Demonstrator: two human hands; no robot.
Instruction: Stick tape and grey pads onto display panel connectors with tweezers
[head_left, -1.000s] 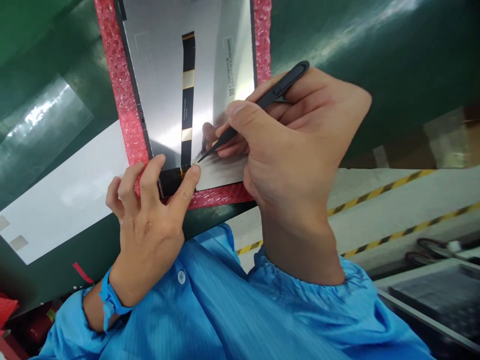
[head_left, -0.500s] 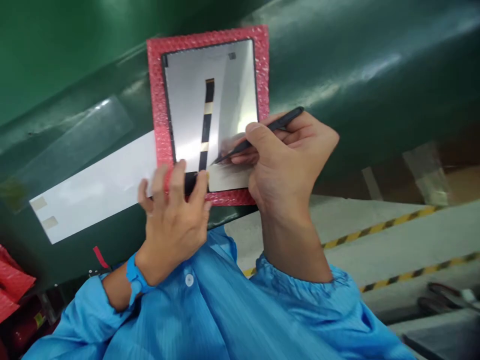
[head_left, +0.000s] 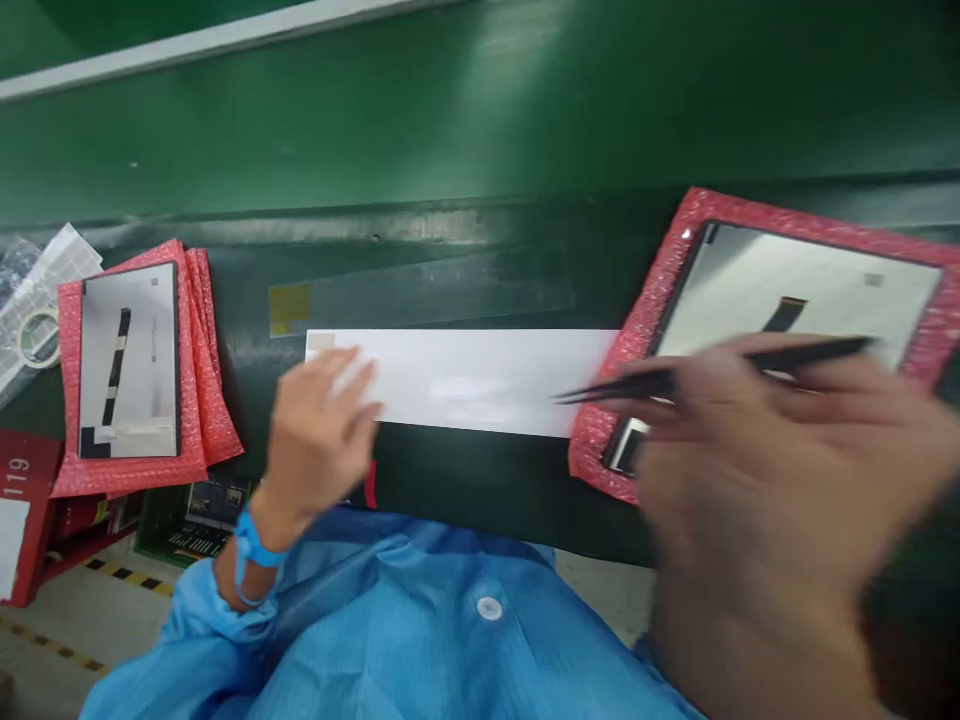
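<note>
My right hand (head_left: 757,460), blurred by motion, is closed round black tweezers (head_left: 660,380) whose tip points left over a white paper strip (head_left: 480,380). Behind that hand a silver display panel (head_left: 795,290) with a black flex ribbon lies on a red bubble-wrap sheet (head_left: 660,280) at the right. My left hand (head_left: 319,430) hovers over the strip's left end with its fingers spread and nothing in it. A blue strap circles its wrist, and blue sleeves cover both arms.
At the left a second panel (head_left: 127,360) rests on a stack of red bubble-wrap sheets (head_left: 206,390). A roll of tape (head_left: 34,335) and clear bags sit at the far left. A red box (head_left: 22,510) stands below the green bench (head_left: 480,140).
My view has swung left and both hands have left the panel. My left hand lifted off its corner and moved left over the white strip. My right hand pulled back, still holding the tweezers.
</note>
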